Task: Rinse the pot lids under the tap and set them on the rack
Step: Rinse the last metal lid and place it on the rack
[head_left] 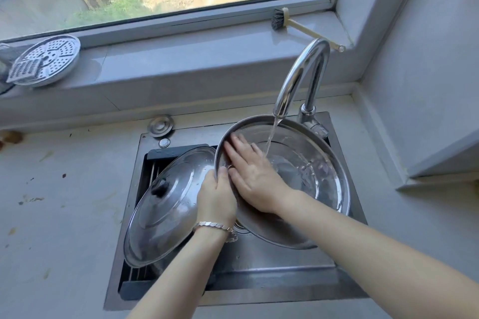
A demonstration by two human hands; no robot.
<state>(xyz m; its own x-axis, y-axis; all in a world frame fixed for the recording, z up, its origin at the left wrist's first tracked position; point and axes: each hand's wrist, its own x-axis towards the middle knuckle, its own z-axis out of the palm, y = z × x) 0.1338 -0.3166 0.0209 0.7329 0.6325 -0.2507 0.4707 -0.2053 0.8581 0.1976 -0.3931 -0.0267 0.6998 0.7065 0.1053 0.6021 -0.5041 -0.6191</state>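
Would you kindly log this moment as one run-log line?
left hand: grips rim of upturned round steel lid | right hand: flat inside lid | chrome tap: running | domed steel lid: on rack

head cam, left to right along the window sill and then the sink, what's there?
Sill: perforated steamer plate → dish brush. Sink: lid on the rack → left hand gripping the rim → right hand flat inside the lid under the tap → tap, running.

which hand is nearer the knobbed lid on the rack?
Left. The left hand overlaps the knobbed lid, gripping the other lid's rim; the right hand lies inside that lid.
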